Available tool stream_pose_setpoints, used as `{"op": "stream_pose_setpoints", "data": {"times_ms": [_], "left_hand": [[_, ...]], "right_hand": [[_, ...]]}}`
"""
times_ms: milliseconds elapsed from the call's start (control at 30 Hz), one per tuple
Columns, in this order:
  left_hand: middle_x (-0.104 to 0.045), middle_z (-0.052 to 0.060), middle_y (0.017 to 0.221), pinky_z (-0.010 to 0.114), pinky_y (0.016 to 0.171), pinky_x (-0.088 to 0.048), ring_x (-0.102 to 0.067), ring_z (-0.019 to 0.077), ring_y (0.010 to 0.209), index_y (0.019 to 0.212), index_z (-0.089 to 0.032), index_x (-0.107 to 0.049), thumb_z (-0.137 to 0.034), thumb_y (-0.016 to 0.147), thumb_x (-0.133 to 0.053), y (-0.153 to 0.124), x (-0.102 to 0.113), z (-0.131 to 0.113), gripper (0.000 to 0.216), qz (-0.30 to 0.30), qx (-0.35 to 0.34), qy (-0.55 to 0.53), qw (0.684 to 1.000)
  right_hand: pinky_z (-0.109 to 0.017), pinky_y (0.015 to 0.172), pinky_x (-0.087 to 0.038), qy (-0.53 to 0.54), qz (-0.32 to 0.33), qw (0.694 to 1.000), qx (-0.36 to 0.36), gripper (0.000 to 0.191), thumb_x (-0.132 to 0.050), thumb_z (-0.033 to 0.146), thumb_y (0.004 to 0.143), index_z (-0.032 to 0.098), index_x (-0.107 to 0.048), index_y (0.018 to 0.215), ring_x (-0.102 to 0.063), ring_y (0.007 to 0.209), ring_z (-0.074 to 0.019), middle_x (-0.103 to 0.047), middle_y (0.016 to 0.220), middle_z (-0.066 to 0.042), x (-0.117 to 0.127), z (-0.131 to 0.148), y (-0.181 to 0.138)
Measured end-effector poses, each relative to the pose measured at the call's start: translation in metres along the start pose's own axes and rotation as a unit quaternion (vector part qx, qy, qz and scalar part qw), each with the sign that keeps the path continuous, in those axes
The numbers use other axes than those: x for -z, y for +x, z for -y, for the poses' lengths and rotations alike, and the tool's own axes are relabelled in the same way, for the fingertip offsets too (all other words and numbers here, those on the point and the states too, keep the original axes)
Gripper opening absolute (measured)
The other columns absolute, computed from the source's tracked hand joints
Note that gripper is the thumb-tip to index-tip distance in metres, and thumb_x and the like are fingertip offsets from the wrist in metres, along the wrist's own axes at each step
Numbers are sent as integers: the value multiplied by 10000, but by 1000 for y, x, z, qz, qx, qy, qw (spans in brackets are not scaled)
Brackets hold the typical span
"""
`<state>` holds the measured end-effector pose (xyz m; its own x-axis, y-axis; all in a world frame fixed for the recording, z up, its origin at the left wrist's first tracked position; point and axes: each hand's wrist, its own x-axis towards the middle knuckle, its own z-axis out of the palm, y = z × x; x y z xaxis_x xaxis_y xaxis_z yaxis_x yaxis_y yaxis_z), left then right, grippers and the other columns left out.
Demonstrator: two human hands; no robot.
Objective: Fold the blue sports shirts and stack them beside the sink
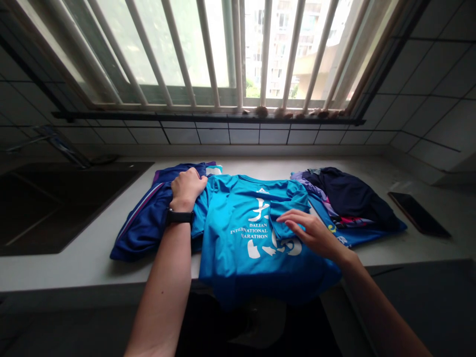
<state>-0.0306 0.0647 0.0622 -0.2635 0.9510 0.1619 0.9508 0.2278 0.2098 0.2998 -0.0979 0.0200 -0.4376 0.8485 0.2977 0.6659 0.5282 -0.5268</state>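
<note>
A bright blue T-shirt [230,208] with white lettering lies on the counter, its lower part hanging over the front edge. My left hand [189,186], with a dark watch on the wrist, is closed at the shirt's left sleeve; the fingertips are hidden. On the right, the sleeve is folded inward across the printed chest. My right hand [308,230] rests over that folded sleeve with its fingers stretched out. Under and beside my left hand sits a pile of dark blue clothing [139,228] with a striped edge.
A heap of dark and patterned clothes [338,193] lies to the right, with a phone [420,214] beyond it. At the left are a dark sink [107,198] and a faucet [63,146]. A barred window [211,54] stands behind the counter [92,275], small round objects along its sill.
</note>
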Motion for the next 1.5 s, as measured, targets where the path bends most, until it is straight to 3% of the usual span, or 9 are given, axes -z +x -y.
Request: {"op": "stream_pose_setpoints", "data": {"times_ms": [100, 233, 367, 633, 833, 1000, 1133, 1267, 1500], "left_hand": [[-749, 225, 1197, 443, 944, -553, -701, 397, 1156, 1170, -168, -734, -411, 931, -545, -1, 1, -1, 390, 1, 0, 0, 1000], [-746, 233, 1195, 442, 934, -554, -703, 400, 1153, 1183, -157, -726, -412, 934, -546, -1, 1, 0, 399, 3, 2, 3, 1000], [-744, 242, 1191, 443, 931, -551, -703, 401, 1155, 1183, -150, -722, -410, 941, -542, 1, -2, 1, 397, -5, -6, 2, 1000], [-769, 156, 1131, 360, 916, -544, -710, 330, 1113, 1075, -181, -727, -385, 839, -679, -9, 10, 8, 316, 52, -82, -107, 989], [-759, 61, 1054, 318, 796, -563, -706, 264, 958, 1313, -210, -654, -473, 553, -887, -20, 61, 69, 837, 221, -252, -317, 887], [-685, 55, 705, 295, 646, -479, -661, 259, 768, 756, -179, -719, -497, 560, -803, 1, 66, 99, 383, 105, -94, -137, 980], [-714, 56, 760, 298, 699, -489, -664, 260, 818, 739, -199, -699, -598, 552, -796, -2, 53, 101, 451, 197, -107, -150, 963], [-696, 54, 810, 310, 707, -498, -653, 266, 861, 784, -212, -640, -621, 498, -829, -11, 41, 99, 534, 141, -93, -186, 968], [-445, -37, 594, 271, 563, -304, -421, 151, 612, 613, -233, -452, -623, 600, -717, -9, 36, 93, 471, 171, -175, -178, 953]], "right_hand": [[-564, 1220, -378, -129, -64, 988, -64, 496, -448, 423, 1061, 202, -592, 1481, -441, 1507, -339, -510, 1596, -160, -12, -15, 8], [-629, 1268, -237, -213, 91, 969, -87, 649, -408, 512, 1059, 207, -395, 1631, -225, 1606, -345, -320, 1707, -127, -34, -31, 13], [-635, 1273, -199, -223, 112, 966, -74, 639, -325, 508, 1074, 239, -343, 1653, -200, 1614, -321, -256, 1726, -89, -39, -32, 13], [-598, 1278, -223, -217, 97, 968, -77, 627, -372, 493, 1056, 247, -391, 1633, -251, 1602, -301, -304, 1712, -81, -37, -33, 15], [-609, 1269, -233, -213, 85, 971, -70, 610, -378, 488, 1051, 263, -425, 1616, -279, 1593, -307, -334, 1700, -85, -40, -34, 17], [-619, 1255, -255, -209, 80, 972, -73, 608, -390, 471, 1042, 241, -452, 1602, -297, 1585, -323, -367, 1683, -112, -40, -35, 19], [-620, 1251, -265, -207, 71, 973, -70, 598, -400, 463, 1037, 249, -465, 1592, -310, 1580, -320, -362, 1686, -107, -44, -35, 17], [-600, 1253, -274, -218, 74, 971, -67, 581, -416, 474, 1040, 236, -502, 1563, -320, 1577, -318, -382, 1680, -114, -40, -35, 18], [-431, 1129, -470, -186, 30, 977, -101, 532, -243, 290, 1090, 145, -727, 1255, -655, 1286, -296, -692, 1386, -172, -1, -39, 82]]}}
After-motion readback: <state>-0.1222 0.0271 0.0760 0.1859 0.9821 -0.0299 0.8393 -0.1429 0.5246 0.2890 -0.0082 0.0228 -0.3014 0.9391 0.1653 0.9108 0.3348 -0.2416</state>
